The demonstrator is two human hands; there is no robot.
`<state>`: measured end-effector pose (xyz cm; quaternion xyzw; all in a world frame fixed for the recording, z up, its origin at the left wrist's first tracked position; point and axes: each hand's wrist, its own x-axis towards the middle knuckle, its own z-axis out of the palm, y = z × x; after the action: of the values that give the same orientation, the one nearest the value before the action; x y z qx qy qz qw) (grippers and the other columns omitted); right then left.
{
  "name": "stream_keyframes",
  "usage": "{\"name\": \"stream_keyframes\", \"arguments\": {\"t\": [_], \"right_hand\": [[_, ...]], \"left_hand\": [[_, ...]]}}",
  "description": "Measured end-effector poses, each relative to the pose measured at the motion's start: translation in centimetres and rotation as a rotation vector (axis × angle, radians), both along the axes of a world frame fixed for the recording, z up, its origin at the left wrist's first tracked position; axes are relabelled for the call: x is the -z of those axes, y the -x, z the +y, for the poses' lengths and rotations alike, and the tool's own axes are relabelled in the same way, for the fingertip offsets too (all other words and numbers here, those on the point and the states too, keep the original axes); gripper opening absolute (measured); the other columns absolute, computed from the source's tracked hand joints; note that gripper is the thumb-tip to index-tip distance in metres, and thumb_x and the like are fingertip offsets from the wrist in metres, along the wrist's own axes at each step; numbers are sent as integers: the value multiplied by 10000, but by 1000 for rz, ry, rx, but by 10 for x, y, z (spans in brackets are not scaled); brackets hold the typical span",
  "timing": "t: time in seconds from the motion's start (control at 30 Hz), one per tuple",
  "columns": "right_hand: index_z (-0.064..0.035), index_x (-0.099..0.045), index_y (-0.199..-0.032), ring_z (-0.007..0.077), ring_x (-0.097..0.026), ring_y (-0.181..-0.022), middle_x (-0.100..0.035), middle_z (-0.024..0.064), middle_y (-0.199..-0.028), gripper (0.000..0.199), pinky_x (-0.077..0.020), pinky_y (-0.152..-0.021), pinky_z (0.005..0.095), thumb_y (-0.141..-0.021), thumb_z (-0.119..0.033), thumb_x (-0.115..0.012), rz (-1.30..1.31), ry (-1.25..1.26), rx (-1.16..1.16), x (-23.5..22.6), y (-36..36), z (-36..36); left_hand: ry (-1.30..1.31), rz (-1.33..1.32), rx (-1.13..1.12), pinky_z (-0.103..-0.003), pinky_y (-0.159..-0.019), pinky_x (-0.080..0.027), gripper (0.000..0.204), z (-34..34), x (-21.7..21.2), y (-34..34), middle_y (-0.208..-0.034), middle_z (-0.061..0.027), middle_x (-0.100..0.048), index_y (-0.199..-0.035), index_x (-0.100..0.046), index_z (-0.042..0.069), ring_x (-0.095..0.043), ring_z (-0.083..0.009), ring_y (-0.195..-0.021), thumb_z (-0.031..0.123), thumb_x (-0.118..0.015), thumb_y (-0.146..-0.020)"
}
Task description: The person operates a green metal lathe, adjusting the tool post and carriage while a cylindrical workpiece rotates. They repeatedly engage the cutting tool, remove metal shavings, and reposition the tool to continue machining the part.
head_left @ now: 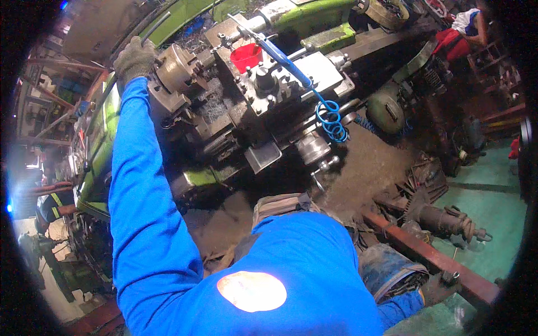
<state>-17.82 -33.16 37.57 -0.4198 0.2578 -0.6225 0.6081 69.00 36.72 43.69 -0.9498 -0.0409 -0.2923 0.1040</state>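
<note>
My left hand [134, 59], in a grey work glove, reaches to the headstock end of a green lathe [196, 178]. Its fingers are closed around a thin metal rod [156, 27] that sticks up past the glove. Just to the right of the hand is the lathe chuck [175, 68] with its stepped jaws. Metal shavings [216, 103] lie below the chuck. Farther right stand the tool post [265, 81], a red cup [246, 56] and a blue air blow gun [283, 60] on the carriage. My right arm [400, 309] hangs low at the right, its hand hidden.
A coiled blue hose [333, 120] hangs by the carriage handwheel [312, 148]. On the right, a reddish steel beam [431, 252] crosses the green floor [487, 201], with a greasy machine part [443, 219] beside it. Red cloth [450, 45] shows at the upper right.
</note>
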Motion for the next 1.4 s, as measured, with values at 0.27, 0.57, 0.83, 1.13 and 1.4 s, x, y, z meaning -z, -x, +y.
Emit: {"name": "stream_keyframes", "arguments": {"t": [0.27,0.57,0.83,1.13,1.4], "right_hand": [[-34,-586,-1222,97,-544,-725,-639,59,-997,249,-481,-635,252,-1004,-146,-628,29,-487,-865,-28,-368,216],[-43,-644,-1130,137,-687,-943,-729,72,-1076,324,-571,-810,281,-857,-42,-820,661,-34,-1581,2,-477,418],[-52,-679,-1054,133,-650,-937,-708,38,-1016,381,-550,-851,303,-756,-78,-914,884,402,-1526,2,-497,496],[-40,-649,-1043,120,-602,-889,-663,53,-997,414,-529,-783,298,-768,-181,-925,836,480,-1322,19,-494,550],[-64,-564,-950,143,-635,-962,-637,62,-1013,201,-555,-833,313,-918,4,-750,703,-276,-1548,17,-512,551]], "left_hand": [[-13,-53,46,-580,-873,-530,393,-12,-7,7,-1070,-189,-762,-1104,-712,144,-727,-418,-1024,463,-534,-959],[65,-77,78,-587,-843,-543,335,-28,-28,51,-946,-213,-746,-997,-707,88,-729,-415,-911,383,-557,-941],[156,-166,212,-536,-794,-554,260,3,-14,36,-968,-160,-759,-1012,-712,121,-743,-338,-924,306,-537,-956],[187,-208,302,-519,-784,-548,217,6,-8,33,-938,-154,-749,-987,-697,109,-735,-319,-891,261,-554,-928],[142,-265,293,-511,-786,-552,250,11,-8,26,-945,-140,-749,-1018,-710,80,-732,-329,-887,251,-568,-902]]}}
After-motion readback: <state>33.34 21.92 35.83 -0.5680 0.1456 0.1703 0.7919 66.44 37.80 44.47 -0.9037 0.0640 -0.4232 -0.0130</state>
